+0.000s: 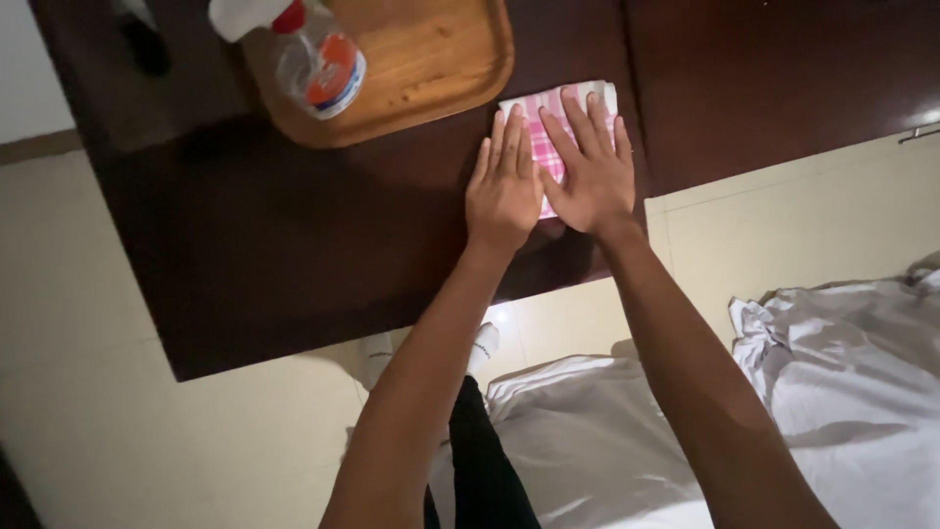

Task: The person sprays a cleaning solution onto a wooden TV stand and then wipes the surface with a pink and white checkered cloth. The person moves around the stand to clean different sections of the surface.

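Hands — left hand (502,186), right hand (590,167) — press flat-fingered on pink cloth (548,137) beside wooden tray (441,59).

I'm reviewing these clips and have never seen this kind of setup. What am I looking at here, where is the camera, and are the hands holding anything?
There is no machine: a camera worn on the person's head looks down at their own bare arms. The left hand and right hand lie flat, fingers spread, pressing on a folded pink checked cloth on a dark wooden table. Neither hand grips anything. Beside the cloth sits a wooden tray with a clear spray bottle at its edge. Pale crumpled fabric lies lower right.
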